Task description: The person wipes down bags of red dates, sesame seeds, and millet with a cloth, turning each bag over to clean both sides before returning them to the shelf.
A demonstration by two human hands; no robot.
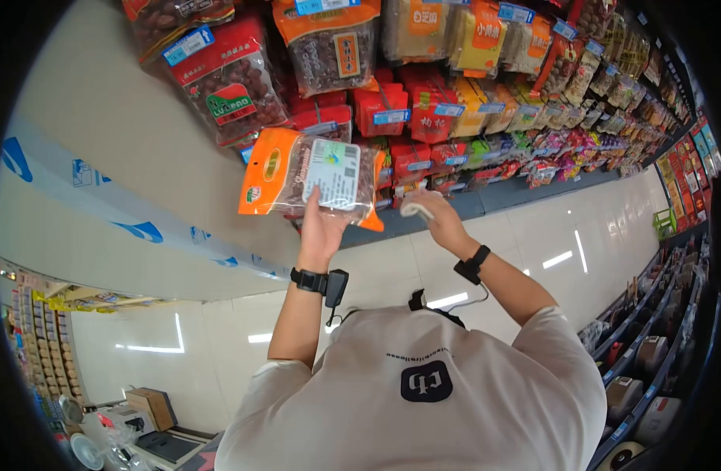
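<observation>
My left hand (pixel 323 231) is closed on the lower edge of a bag of dried dates (pixel 292 179), its thumb over the front. The bag has an orange top band, a clear window with dark fruit inside, and a white-and-green label. It is held tilted in front of the hanging packets. To the right, my right hand (pixel 441 222) is apart from the bag, its fingers curled around a small folded white cloth (pixel 416 207). Both wrists wear black straps with small devices.
Packets of dates (pixel 235 102) and other dried goods hang in rows with blue price tags. A pillar (pixel 101 102) with a blue-and-white band stands at left. Shelves of boxed goods (pixel 651 353) line the right. At lower left are boxes (pixel 151 408) and stacked goods.
</observation>
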